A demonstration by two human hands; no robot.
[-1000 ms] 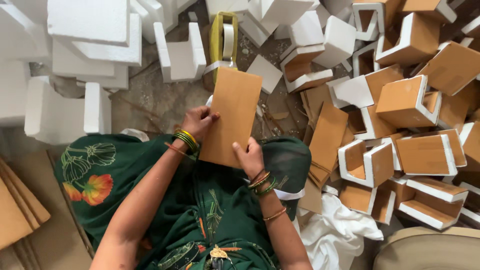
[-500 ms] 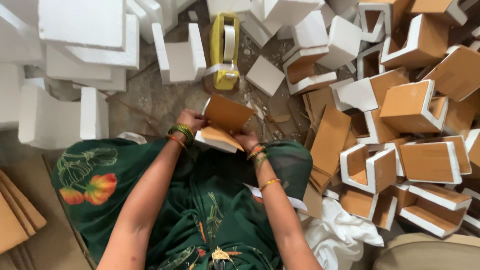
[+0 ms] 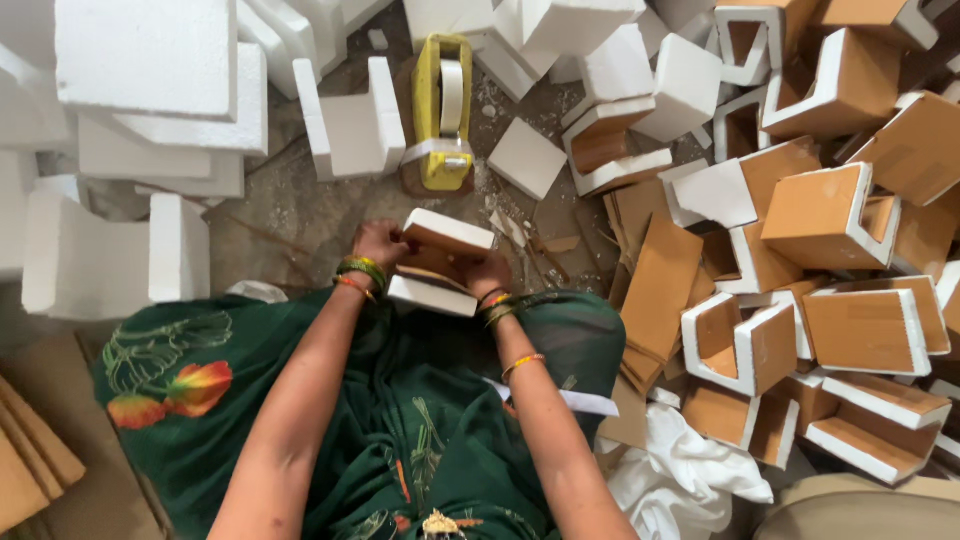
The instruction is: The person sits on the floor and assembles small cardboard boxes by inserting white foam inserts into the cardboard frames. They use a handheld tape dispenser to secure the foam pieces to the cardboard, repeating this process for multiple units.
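A U-shaped white foam block [image 3: 441,262] with brown cardboard lining its inside rests on my lap, just above the green patterned cloth. My left hand [image 3: 377,243] grips its left side and my right hand [image 3: 487,273] grips its right side. Both wrists wear bangles. The block's open side faces me, and the cardboard sits between its two foam arms. A yellow tape dispenser [image 3: 443,112] stands on the floor straight ahead of the block.
Bare white foam pieces [image 3: 150,130] are piled at the left and top. Several foam pieces lined with cardboard [image 3: 830,260] are heaped at the right. Flat cardboard sheets [image 3: 655,290] lie beside my right knee, more sheets [image 3: 25,470] at bottom left. White cloth [image 3: 680,470] lies at lower right.
The flat cardboard sheet that I held upright has been folded down and pressed into the foam block. My hands moved from the sheet's lower edge to the block's two sides.
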